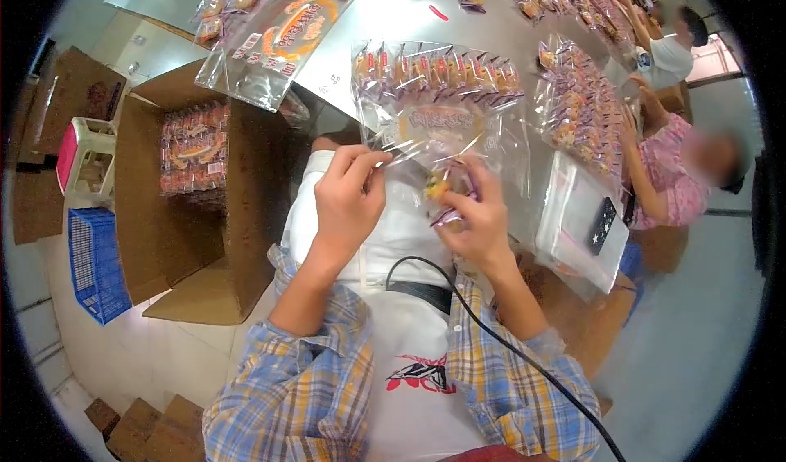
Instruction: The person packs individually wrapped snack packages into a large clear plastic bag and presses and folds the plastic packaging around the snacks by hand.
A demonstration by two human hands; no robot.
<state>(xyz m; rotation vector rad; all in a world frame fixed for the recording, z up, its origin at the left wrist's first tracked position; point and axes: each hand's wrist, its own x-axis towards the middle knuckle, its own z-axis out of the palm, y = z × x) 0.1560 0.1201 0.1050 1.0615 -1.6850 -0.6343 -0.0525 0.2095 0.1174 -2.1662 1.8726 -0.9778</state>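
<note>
A clear printed plastic bag (508,135) lies at the table's near edge, its mouth toward me. Inside its far end stand small wrapped snack packets (438,73) in rows. My left hand (352,196) is closed in a pinch on the bag's edge at the left of the mouth. In front of the mouth, my right hand (483,216) is closed around a small snack packet (440,185) with purple and yellow wrapping. The fingers partly hide this packet, so I cannot tell whether it is one or two.
Left of me stands an open cardboard box (250,208) holding filled bags (195,147). A flat printed bag (286,32) lies on the metal table (401,12). More packets (581,106) and a stack of clear bags (573,225) are at right, near a co-worker in pink (675,167).
</note>
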